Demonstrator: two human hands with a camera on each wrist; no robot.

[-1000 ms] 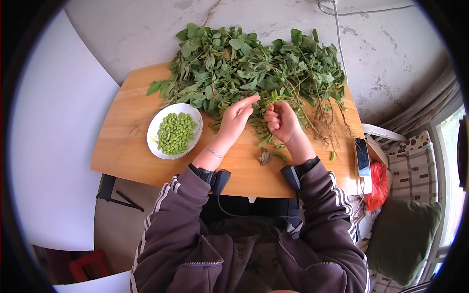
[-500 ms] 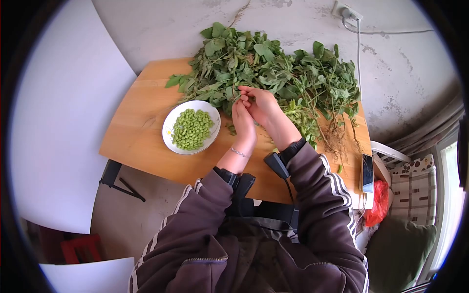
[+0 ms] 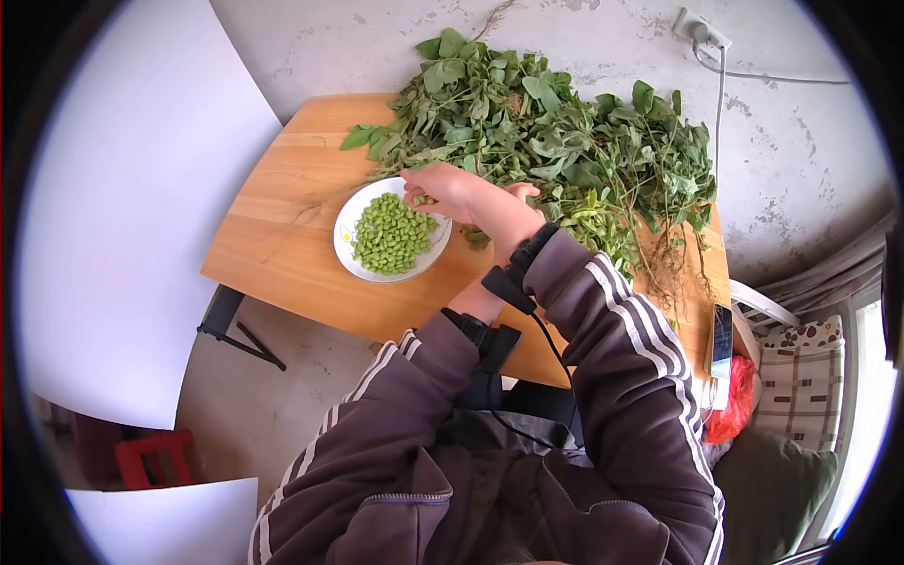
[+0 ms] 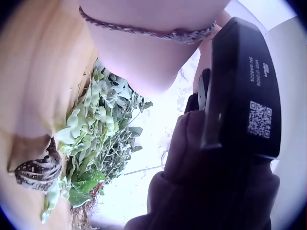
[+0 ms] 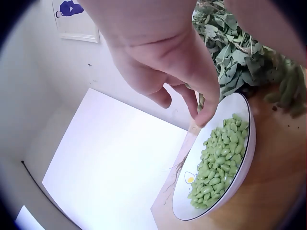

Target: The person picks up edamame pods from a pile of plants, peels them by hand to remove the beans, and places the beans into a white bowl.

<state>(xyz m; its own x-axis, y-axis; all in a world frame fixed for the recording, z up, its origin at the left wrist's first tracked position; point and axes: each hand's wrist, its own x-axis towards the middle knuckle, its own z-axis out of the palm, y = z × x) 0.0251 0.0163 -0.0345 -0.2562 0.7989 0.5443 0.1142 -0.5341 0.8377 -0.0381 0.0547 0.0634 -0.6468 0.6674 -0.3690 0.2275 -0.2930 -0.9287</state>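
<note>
My right hand (image 3: pixel 447 193) reaches across my left arm to the far right rim of a white bowl (image 5: pixel 245 160). Its thumb and fingers pinch green shelled beans (image 5: pixel 201 100), partly hidden by the fingers. Below them, many shelled green beans (image 3: pixel 391 235) fill the bowl's middle. Of my left hand (image 3: pixel 524 191), only some fingers show beyond the right forearm, near the leafy plants; the rest is hidden. In the left wrist view, its wrist with a braided bracelet (image 4: pixel 144 31) is over the table, and I cannot tell whether its fingers hold anything.
A big heap of uprooted bean plants (image 3: pixel 546 132) covers the table's back, roots (image 3: pixel 669 268) at the right. Green pods (image 3: pixel 593 221) lie before it, near a curled dry leaf (image 4: pixel 38 167). A phone (image 3: pixel 721 341) stands at the right edge of the wooden table (image 3: pixel 282 207).
My hands came together in front of the plants, then the right hand crossed leftward over the left arm to the bowl. The head view has shifted, so the bowl and table appear farther right.
</note>
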